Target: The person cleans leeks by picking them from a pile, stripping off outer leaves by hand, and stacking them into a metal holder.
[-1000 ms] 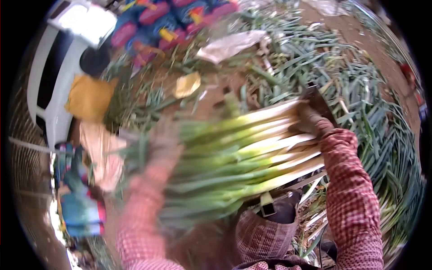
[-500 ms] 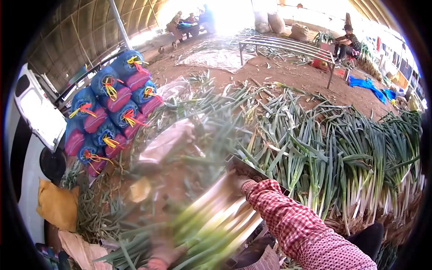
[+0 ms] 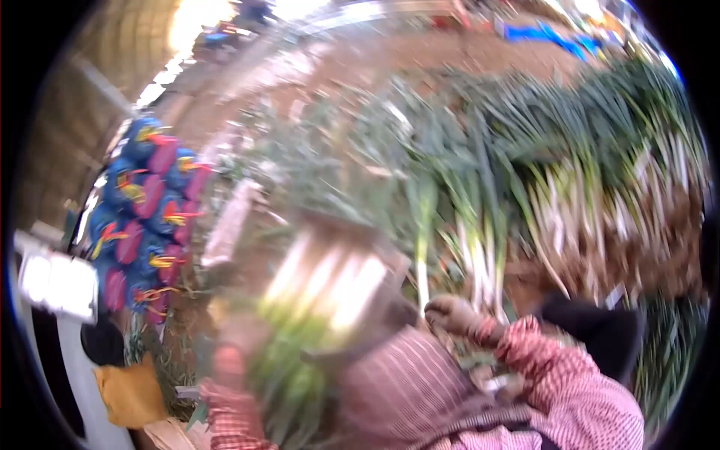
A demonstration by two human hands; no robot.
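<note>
A bundle of long green onions (image 3: 326, 277) lies side by side, white ends against a metal end plate (image 3: 349, 229), green parts toward my body. My left hand (image 3: 244, 330) is at the left edge of the green parts, smeared by motion, so its grip is unclear. To the right of the bundle, my right hand (image 3: 454, 313) is closed beside the root end of a single onion (image 3: 422, 262); what is in its fingers is hidden. My knee in striped cloth (image 3: 405, 379) is just below the bundle.
Many loose onions (image 3: 577, 217) lie in a row at the right, roots toward me. Stacked blue and pink bundles (image 3: 146, 217) stand at the left, above a yellow cloth (image 3: 131, 394) near a white vehicle (image 3: 90, 375). A blue sheet (image 3: 547, 36) is at the back.
My right hand has left the white ends of the bundle and moved right to the loose onions. My left hand stays by the green parts. The view has swung right and down.
</note>
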